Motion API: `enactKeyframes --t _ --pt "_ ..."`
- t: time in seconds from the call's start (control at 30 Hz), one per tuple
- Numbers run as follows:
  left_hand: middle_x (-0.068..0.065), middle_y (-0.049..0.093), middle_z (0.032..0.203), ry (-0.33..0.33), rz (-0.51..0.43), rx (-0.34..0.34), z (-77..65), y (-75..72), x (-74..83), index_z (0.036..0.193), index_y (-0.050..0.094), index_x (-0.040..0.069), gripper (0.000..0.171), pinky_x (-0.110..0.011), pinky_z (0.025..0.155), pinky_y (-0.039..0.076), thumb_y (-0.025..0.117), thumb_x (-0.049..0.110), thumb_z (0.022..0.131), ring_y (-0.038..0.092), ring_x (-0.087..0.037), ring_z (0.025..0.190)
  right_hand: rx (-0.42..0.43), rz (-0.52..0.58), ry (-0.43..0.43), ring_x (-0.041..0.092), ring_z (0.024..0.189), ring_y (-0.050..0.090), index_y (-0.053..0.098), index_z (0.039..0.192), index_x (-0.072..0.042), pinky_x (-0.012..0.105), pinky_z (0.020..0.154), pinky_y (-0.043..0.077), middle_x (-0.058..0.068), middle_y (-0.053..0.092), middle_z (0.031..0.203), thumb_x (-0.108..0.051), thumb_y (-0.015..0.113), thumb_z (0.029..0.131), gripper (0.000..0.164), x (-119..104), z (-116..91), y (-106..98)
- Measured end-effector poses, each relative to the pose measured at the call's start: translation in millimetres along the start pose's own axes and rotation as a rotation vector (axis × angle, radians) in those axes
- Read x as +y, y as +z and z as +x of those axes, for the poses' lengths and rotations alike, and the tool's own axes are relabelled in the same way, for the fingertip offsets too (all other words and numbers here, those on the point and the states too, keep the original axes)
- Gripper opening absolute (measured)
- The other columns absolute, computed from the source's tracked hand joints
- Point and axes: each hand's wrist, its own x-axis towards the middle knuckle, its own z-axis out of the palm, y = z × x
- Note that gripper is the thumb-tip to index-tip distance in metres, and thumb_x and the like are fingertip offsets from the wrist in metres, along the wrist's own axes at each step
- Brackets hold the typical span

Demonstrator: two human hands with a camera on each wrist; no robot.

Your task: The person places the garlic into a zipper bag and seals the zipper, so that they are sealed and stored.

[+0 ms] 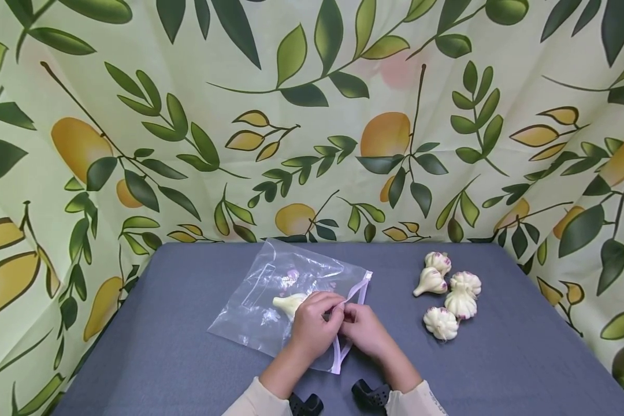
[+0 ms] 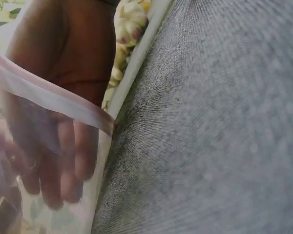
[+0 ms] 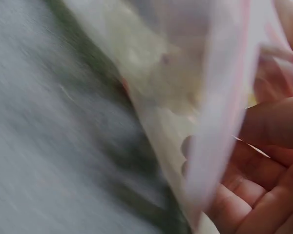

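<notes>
A clear zip bag (image 1: 249, 294) lies flat on the table, its pink-lilac zip strip (image 1: 336, 355) toward the right. Inside it a garlic bulb (image 1: 287, 302) shows its pale stem, the rest hidden behind my left hand (image 1: 314, 326). That hand pinches the bag's mouth at the zip strip with thumb and fingers. Facing it, my right hand (image 1: 366, 330) pinches the same strip, its fingertips close against the left ones. In the right wrist view the strip (image 3: 219, 97) runs blurred in front of curled fingers (image 3: 234, 202).
Several loose garlic bulbs (image 1: 460, 303) sit in a group on the right of the grey table (image 1: 177, 300). Leaf-and-fruit printed cloth (image 1: 312, 144) hangs behind the table and along its sides. Black wrist-worn devices (image 1: 369, 394) sit under both wrists.
</notes>
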Motion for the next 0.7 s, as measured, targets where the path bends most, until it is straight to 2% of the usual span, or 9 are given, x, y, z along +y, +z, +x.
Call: enactKeyframes --t 0.1,0.17,0.27,0.37,0.47,0.6,0.7 --pt "0.002 0.075 0.089 -0.017 0.004 -0.007 -0.7 -0.6 -0.9 0.089 0.078 0.009 0.011 -0.023 0.081 0.055 0.070 0.007 0.082 0.070 -0.012 0.087 -0.015 -0.047 0.009 0.004 0.062 0.056 0.071 0.099 0.002 0.019 0.057 0.048 0.006 0.067 0.074 -0.002 0.065 0.086 0.015 0.7 0.7 -12.5" --pt "0.002 0.075 0.089 -0.019 0.010 0.005 -0.8 0.3 -2.2 0.088 0.078 0.009 0.010 -0.023 0.081 0.054 0.071 0.007 0.082 0.070 -0.012 0.087 0.017 -0.106 0.009 0.005 0.063 0.059 0.071 0.104 0.002 0.021 0.057 0.050 0.010 0.071 0.080 -0.001 0.065 0.086 0.020 1.3 1.2 -23.3" --pt "0.002 0.075 0.088 -0.009 0.014 0.036 0.6 1.3 -3.7 0.086 0.078 0.009 0.009 -0.023 0.080 0.055 0.072 0.006 0.080 0.071 -0.012 0.085 0.139 -0.232 0.023 0.007 0.065 0.061 0.072 0.108 0.001 0.021 0.056 0.050 0.010 0.073 0.086 -0.001 0.067 0.085 0.024 0.0 1.2 -42.5" --pt "0.001 0.075 0.086 0.003 0.018 0.069 1.8 2.2 -5.1 0.084 0.078 0.009 0.010 -0.023 0.080 0.055 0.072 0.005 0.078 0.071 -0.013 0.084 0.291 -0.357 0.035 0.012 0.074 0.064 0.072 0.109 0.000 0.023 0.062 0.052 0.008 0.075 0.092 -0.003 0.068 0.085 0.024 -1.6 -1.3 -64.6" --pt "0.000 0.076 0.086 -0.014 0.020 0.083 1.6 1.9 -6.1 0.084 0.078 0.009 0.010 -0.023 0.080 0.056 0.071 0.005 0.078 0.071 -0.014 0.083 0.376 -0.456 0.060 0.023 0.087 0.067 0.071 0.114 0.000 0.031 0.072 0.053 0.012 0.074 0.098 -0.008 0.066 0.089 0.026 -2.9 -9.1 -90.1" --pt "0.000 0.076 0.088 -0.068 -0.013 0.079 0.7 1.3 -7.3 0.085 0.078 0.009 0.010 -0.022 0.077 0.056 0.072 0.005 0.079 0.072 -0.014 0.083 0.414 -0.565 0.149 0.037 0.100 0.065 0.066 0.122 0.001 0.049 0.080 0.053 0.020 0.070 0.109 -0.018 0.064 0.092 0.035 -5.3 -26.9 -126.7" --pt "-0.001 0.076 0.088 -0.095 -0.041 0.080 0.3 0.4 -7.2 0.086 0.078 0.009 0.011 -0.019 0.071 0.055 0.072 0.003 0.078 0.072 -0.014 0.082 0.378 -0.622 0.251 0.044 0.107 0.061 0.062 0.126 0.002 0.056 0.081 0.051 0.026 0.066 0.117 -0.027 0.065 0.092 0.045 -7.4 -40.6 -150.7"
